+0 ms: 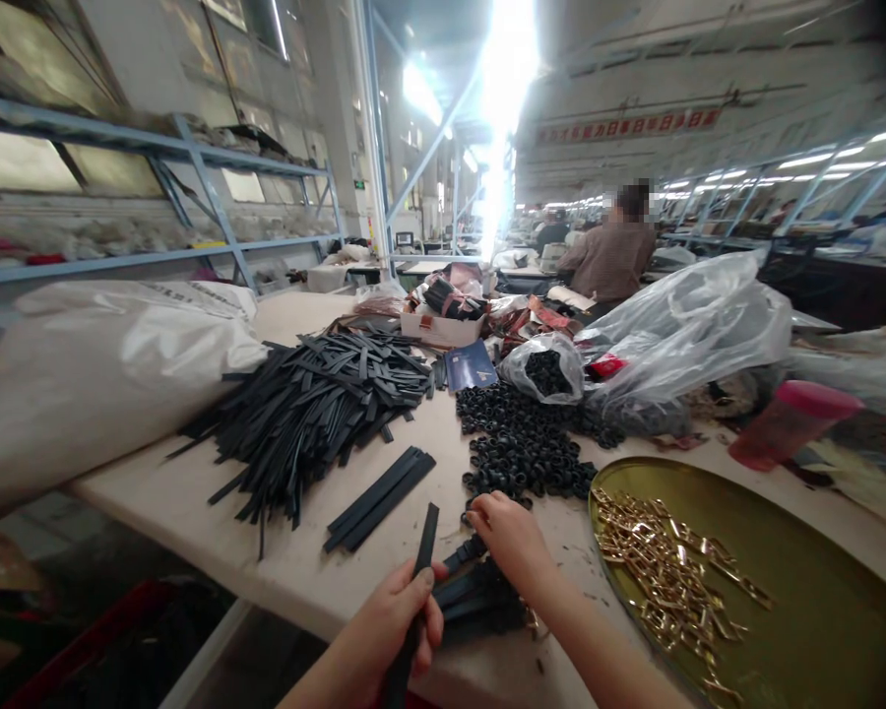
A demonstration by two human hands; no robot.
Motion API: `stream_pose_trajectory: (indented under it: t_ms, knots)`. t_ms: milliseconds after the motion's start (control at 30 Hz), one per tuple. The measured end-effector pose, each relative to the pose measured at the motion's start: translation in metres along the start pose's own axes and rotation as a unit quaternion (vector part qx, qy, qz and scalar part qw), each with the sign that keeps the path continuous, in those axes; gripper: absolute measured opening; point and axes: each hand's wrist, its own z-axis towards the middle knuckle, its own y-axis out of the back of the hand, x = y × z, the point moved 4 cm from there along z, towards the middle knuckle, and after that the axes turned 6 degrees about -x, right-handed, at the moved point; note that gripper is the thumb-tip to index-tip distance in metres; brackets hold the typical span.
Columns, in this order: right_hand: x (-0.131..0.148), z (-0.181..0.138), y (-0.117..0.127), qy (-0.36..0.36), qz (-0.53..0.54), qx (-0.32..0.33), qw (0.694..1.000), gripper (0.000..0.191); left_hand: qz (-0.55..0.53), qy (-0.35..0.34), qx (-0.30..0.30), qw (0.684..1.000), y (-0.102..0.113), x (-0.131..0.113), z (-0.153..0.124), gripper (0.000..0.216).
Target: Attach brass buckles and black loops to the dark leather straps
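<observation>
Black strap (427,537) pinched in the left grip (406,612) might slip if held too loosely; whether the right grip (503,532), beside loops (524,448), pinches any, I can't tell.

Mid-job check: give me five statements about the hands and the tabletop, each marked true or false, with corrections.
1. The left hand holds a black strip. True.
2. The right hand is over the gold metal pieces. False: it is at the near edge of the pile of black loops.
3. The gold metal pieces lie on a greenish tray. True.
4. The big heap of black strips is to the right of the loops. False: it is to their left.
5. A small stack of strips lies apart from the big heap, nearer the left hand. True.
</observation>
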Motion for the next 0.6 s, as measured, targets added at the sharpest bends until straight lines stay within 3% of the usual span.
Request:
stream_pose_trajectory:
  t_ms: [100,233,333,433,500,600]
  knots:
    - [0.004,0.014,-0.016,-0.027,-0.015,0.039,0.999,0.009,-0.091,0.047,0.028,0.994,0.0,0.011,-0.002,0.049]
    - [0.003,0.023,-0.027,-0.049,0.003,0.082,0.995,0.005,-0.168,0.083,0.046,0.981,0.001,0.015,0.004,0.043]
    - [0.0,0.024,-0.026,-0.067,0.04,0.103,0.992,0.007,-0.171,0.086,0.055,0.98,0.002,0.016,0.01,0.04]
    - [-0.001,0.016,-0.019,-0.091,0.117,0.136,0.979,0.015,-0.124,0.046,0.091,0.987,0.001,0.015,0.014,0.041]
    - [-0.001,0.003,-0.013,-0.152,0.28,0.162,0.934,0.023,-0.079,0.007,0.104,0.991,-0.002,0.015,0.016,0.04]
    - [-0.001,-0.02,-0.004,-0.266,0.52,0.142,0.799,0.027,-0.014,-0.022,0.091,0.995,-0.008,0.018,0.02,0.04]
